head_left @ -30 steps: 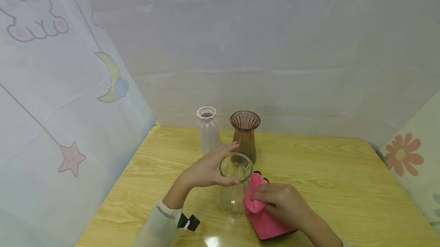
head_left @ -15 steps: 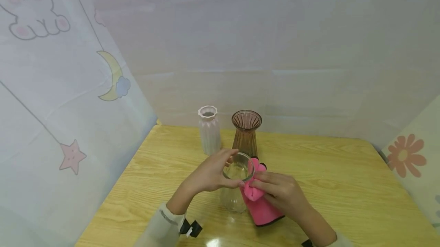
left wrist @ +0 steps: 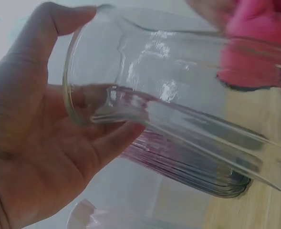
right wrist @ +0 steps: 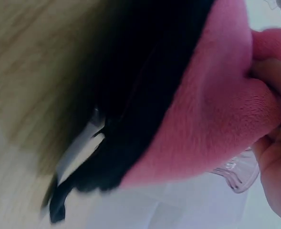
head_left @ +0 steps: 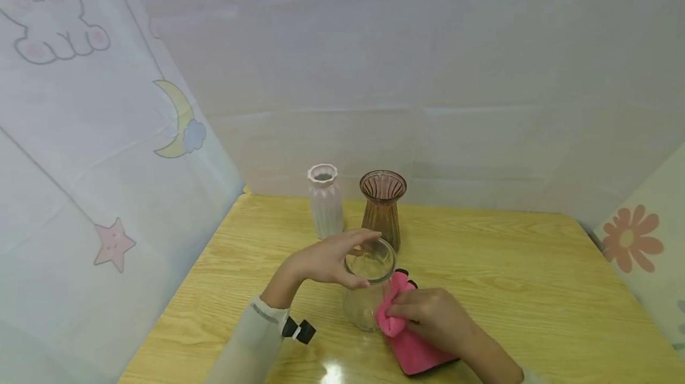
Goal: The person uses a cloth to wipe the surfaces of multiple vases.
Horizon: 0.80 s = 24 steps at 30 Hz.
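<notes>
A clear glass vase [head_left: 360, 308] stands upright near the middle of the table. My left hand [head_left: 327, 260] grips it by the rim, with the thumb on the near side and fingers on the far side; the left wrist view shows the hand [left wrist: 59, 143] curled round the neck. My right hand [head_left: 440, 317] pinches a bunched pink cloth [head_left: 420, 351] with dark edging against the vase's right side. In the right wrist view, the cloth [right wrist: 197, 119] hangs from the fingers and hides most of the glass.
Behind the clear vase stand a ribbed purple-brown glass vase [head_left: 382, 217] and a white fluted vase [head_left: 326, 211]. The wooden table [head_left: 508, 265] runs back to a pale cloth backdrop [head_left: 481, 134]. A printed side curtain [head_left: 134, 182] borders the left.
The right hand slid the pink cloth up the vase's side towards the rim, then back down to the lower body. My left hand kept hold of the rim, shifting only slightly.
</notes>
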Available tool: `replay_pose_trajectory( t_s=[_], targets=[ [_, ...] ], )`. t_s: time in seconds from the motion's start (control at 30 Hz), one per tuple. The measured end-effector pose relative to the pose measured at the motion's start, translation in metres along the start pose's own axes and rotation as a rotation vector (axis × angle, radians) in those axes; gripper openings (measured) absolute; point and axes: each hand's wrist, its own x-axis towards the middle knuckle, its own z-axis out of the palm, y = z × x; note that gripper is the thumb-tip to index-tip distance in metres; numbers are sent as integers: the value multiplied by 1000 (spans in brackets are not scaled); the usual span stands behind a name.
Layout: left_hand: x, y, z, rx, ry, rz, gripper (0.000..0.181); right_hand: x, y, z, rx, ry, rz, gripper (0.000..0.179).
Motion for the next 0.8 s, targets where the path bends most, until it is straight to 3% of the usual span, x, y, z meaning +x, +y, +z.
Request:
replay_pose_trajectory(
  t_s=[0.1,0.2,0.33,0.47,0.6,0.8],
  targets=[
    [2,-2,-3,-12,-23,28,94,-3,0,-1,0,-41,8,40],
    [-1,-2,-1,-9,17,20,99,-4,0,-6,1,-31,14,38],
    [-8,4,7,-6,145,-26,105,1,1,-19,-20,77,13,13],
    [-13,14,16,26,240,-123,110,11,5,-27,-79,205,-10,31],
    [-13,20,22,58,254,-191,110,18,9,-27,-92,269,-35,30],
    [-13,19,23,106,249,-196,101,20,10,-15,-57,307,-65,29]
  ],
)
